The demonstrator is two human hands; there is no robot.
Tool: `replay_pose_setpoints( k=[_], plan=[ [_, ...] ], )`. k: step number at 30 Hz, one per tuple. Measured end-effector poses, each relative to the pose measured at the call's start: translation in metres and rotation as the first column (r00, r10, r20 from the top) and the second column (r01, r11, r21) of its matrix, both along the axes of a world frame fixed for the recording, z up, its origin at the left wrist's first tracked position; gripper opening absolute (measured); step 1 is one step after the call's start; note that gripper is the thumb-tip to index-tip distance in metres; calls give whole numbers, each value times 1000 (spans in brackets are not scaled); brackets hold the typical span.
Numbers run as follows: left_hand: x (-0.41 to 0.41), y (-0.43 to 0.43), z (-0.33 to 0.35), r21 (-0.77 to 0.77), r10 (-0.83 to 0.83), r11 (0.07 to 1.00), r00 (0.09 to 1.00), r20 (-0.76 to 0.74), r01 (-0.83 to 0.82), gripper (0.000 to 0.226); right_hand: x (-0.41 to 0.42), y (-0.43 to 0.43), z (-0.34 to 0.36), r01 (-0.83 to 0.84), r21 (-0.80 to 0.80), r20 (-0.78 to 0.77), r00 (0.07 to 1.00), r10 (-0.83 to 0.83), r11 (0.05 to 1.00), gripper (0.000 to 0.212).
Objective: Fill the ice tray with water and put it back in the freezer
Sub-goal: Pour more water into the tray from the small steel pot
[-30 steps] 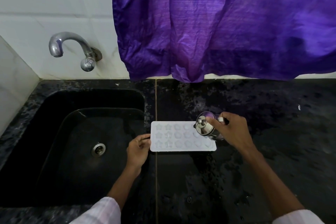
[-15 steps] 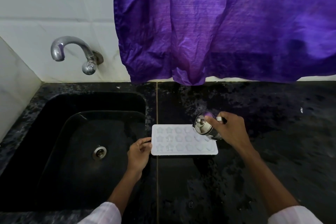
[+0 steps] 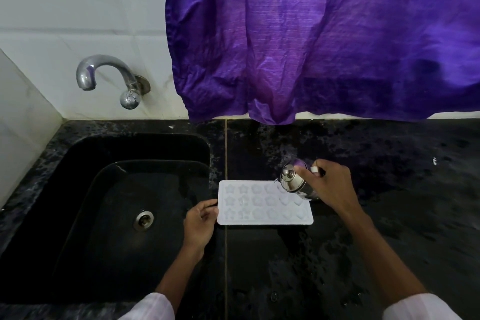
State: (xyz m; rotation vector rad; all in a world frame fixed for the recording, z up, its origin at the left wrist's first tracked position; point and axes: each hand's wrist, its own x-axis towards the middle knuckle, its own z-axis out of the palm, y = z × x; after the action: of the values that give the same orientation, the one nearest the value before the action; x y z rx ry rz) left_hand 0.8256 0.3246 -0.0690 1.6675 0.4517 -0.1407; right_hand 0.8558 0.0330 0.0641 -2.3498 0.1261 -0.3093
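One ice tray [image 3: 265,204], perhaps eighteen moulds; one steel jug [image 3: 293,182].

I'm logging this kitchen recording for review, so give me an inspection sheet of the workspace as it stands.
Surface: black speckled countertop, wet-looking sheen, seam line running front to back.
Job's things: white ice tray flat on the counter beside the sink; steel vessel tilted over the tray's far right corner.
Clutter: nothing seen.
Grippers: left hand pinches the tray's left edge; right hand holds the vessel.
Cables: nothing seen.
Surroundings: metal tap on the white tiled wall, no water running; purple curtain hanging to counter level; sink basin holds only its drain.
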Motion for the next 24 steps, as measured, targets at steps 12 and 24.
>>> replay_pose_setpoints(
  k=[12, 24],
  plan=[
    [0, -1, 4, 9, -2, 1000, 1000, 14, 2, 21, 0, -6, -2, 34, 19, -12, 999, -33, 999, 57],
    [0, 0, 1, 69, -20, 997, 999, 29, 18, 21, -4, -19, -3, 93, 23, -47, 995, -92, 995, 54]
  ],
)
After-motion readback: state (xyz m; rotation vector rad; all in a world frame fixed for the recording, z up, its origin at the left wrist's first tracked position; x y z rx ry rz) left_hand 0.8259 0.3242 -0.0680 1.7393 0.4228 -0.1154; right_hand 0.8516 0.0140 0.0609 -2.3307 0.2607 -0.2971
